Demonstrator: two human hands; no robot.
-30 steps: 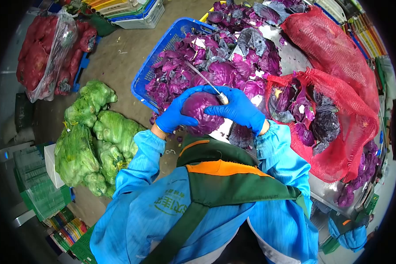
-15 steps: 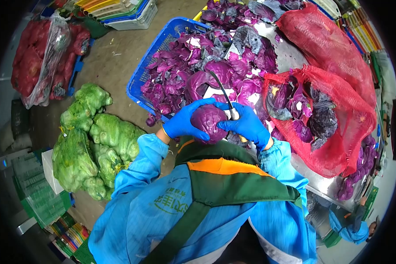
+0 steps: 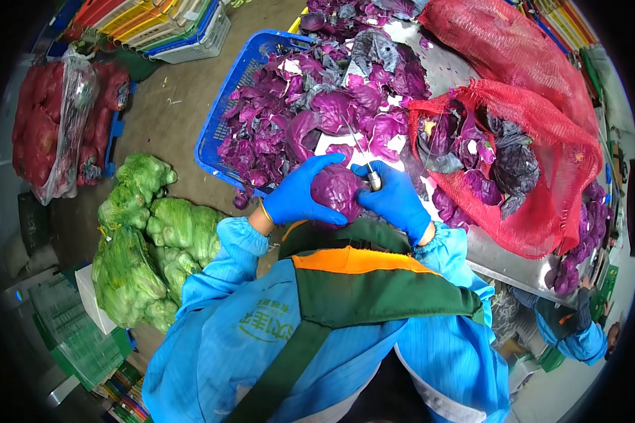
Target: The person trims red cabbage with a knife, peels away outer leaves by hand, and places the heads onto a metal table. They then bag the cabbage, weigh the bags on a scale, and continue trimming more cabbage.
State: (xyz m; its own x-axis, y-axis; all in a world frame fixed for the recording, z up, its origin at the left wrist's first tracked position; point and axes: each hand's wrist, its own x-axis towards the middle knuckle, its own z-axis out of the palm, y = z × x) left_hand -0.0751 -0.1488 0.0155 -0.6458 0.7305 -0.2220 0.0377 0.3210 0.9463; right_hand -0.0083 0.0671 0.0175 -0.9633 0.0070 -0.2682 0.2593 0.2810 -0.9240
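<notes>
I record loose leaves heaped, untrimmed cabbage left bagged, left hand gripping a smooth head, right hand a knife.

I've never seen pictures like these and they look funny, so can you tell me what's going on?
There's no robot here, just a person. All the pictures come from a camera on the person's head, looking down. The left hand, in a blue glove, holds a purple cabbage. The gloved right hand holds a knife. Loose purple leaves and red mesh bags lie on a shiny metal table. More leaves fill a blue basket.
</notes>
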